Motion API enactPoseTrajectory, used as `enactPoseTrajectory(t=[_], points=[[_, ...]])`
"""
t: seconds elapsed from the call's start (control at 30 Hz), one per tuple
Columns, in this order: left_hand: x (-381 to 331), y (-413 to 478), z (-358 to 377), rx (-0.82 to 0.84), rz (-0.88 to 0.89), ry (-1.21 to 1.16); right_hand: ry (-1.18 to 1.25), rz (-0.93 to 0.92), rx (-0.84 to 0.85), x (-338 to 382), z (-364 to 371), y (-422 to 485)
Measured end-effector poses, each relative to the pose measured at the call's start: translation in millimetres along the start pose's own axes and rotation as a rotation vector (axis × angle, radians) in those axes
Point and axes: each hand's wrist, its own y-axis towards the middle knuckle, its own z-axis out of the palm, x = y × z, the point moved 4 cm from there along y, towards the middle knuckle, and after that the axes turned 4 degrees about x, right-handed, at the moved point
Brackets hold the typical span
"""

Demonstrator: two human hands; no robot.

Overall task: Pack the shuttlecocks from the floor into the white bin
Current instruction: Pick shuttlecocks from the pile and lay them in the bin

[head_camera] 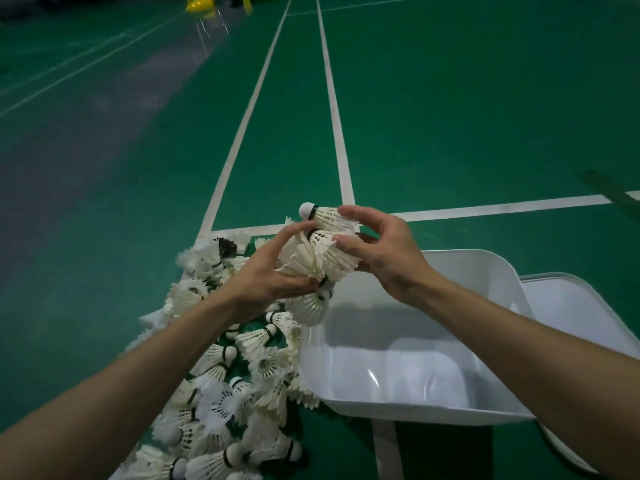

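A big pile of white feather shuttlecocks (221, 393) lies on the green court floor at the lower left. Both hands hold a nested bunch of shuttlecocks (317, 261) above the pile's right edge, just left of the white bin (398, 403). My left hand (270, 271) grips the bunch from below and the left. My right hand (384, 251) pinches a single shuttlecock (320, 214) at the top of the bunch, cork pointing up and left. The bin's inside shows no shuttlecocks.
A white lid (585, 320) lies on the floor to the right of the bin, partly under it. White court lines (332, 98) run away across the green floor. A yellow object (199, 4) sits far off at the top left.
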Motion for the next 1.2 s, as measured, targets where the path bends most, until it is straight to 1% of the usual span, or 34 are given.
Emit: enactPoseTrajectory(t=[0.13,0.3,0.43,0.57,0.63,0.8,0.93,1.2], points=[[-0.3,-1.9,3.1,-0.053,0.024,0.057,-0.048,-0.006,-0.027,-4.6,-3.1,-3.5],[2.7,-11.4,6.5,0.029,-0.029,0.009,-0.051,-0.008,-0.015,-5.1,0.8,-16.3],[0.3,-17.2,11.3,0.001,-0.006,0.04,-0.072,-0.02,-0.022,0.4,3.8,-23.2],[-0.1,-20.2,13.8,-0.021,0.001,0.005,-0.096,-0.034,-0.017,5.1,4.2,-27.6],[1.7,-20.0,11.8,-0.024,-0.016,-0.001,-0.089,-0.045,-0.002,5.1,2.7,-28.7],[6.3,-18.1,10.6,0.029,-0.104,-0.072,-0.103,-0.053,0.016,3.9,2.9,-29.9],[5.3,-19.4,10.0,0.052,-0.116,-0.044,-0.072,-0.044,0.03,2.5,3.7,-31.9],[-2.5,-21.0,9.5,-0.03,-0.052,0.044,-0.059,-0.08,0.014,8.5,3.3,-30.2]])
